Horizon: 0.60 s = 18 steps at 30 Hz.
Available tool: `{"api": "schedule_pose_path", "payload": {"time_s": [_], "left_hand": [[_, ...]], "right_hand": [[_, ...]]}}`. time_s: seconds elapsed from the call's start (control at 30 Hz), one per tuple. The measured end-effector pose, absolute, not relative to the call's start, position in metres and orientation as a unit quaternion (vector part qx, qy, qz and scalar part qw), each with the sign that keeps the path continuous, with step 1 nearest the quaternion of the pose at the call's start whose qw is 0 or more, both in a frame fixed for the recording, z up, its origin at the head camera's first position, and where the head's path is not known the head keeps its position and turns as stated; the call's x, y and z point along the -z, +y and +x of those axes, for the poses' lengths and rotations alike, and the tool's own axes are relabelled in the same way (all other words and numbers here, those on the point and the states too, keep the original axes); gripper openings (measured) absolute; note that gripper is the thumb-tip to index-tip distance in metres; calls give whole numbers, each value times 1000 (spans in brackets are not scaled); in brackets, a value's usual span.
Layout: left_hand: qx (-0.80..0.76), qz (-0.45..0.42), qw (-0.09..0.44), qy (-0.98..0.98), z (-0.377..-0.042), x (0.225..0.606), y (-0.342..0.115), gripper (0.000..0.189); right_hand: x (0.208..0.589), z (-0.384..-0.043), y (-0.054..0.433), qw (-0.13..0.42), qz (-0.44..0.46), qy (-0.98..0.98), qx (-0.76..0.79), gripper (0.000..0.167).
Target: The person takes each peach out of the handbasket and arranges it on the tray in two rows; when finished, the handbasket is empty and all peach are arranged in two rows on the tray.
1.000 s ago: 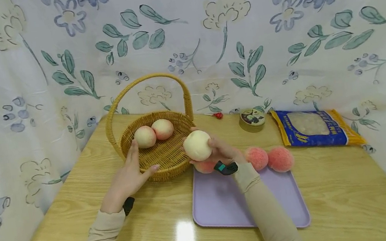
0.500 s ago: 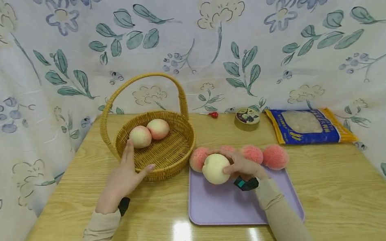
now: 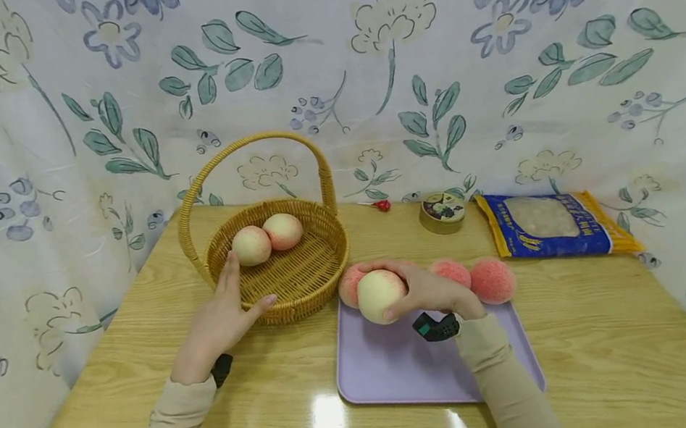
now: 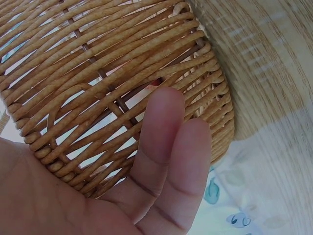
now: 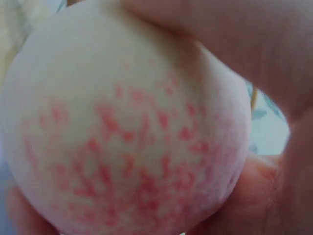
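Note:
My right hand point(image 3: 429, 291) grips a cream-coloured peach point(image 3: 381, 298) with thumb and fingers curled round it, over the back left of a lilac tray point(image 3: 398, 371). Red speckles cover one side of this peach point(image 5: 127, 147) in the right wrist view. My left hand point(image 3: 216, 334) rests at the near left of a wicker basket point(image 3: 294, 311), fingers extended and thumb spread along the rim. Up close, two fingers point(image 4: 166, 127) lie against its woven wall point(image 4: 73, 63). Inside the basket sit two peaches, a left one point(image 3: 252, 246) and a right one point(image 3: 283, 230).
Pinker peaches line the tray's back edge: one at the left point(image 3: 349, 285), two at the right point(image 3: 492, 281). Behind stand a round tin point(image 3: 442, 213), a red wrapped lollipop point(image 3: 383, 205) and a blue-and-yellow food packet point(image 3: 558, 224). A floral curtain point(image 3: 322, 63) backs the table.
My right hand has carried the cream peach from beside the basket's rim rightward and back over the tray. The left hand stays at the basket.

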<state>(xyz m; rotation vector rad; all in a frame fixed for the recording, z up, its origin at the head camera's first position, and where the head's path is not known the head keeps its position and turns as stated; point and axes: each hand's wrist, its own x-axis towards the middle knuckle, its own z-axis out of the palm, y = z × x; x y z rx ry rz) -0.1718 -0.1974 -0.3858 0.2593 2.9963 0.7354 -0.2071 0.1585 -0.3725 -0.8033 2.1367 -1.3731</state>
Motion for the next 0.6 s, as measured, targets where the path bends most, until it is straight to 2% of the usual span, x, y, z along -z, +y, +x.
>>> {"api": "schedule_pose_path", "payload": {"time_s": [0.23, 0.5, 0.6], "left_hand": [[-247, 84, 11, 965, -170, 384, -195, 105], [-243, 84, 12, 966, -172, 386, -196, 104], [-244, 85, 14, 966, -172, 387, -196, 104]], "right_hand": [[363, -190, 144, 167, -288, 860, 387, 78], [366, -177, 135, 134, -261, 885, 363, 81], [368, -173, 132, 123, -272, 891, 343, 77]]}}
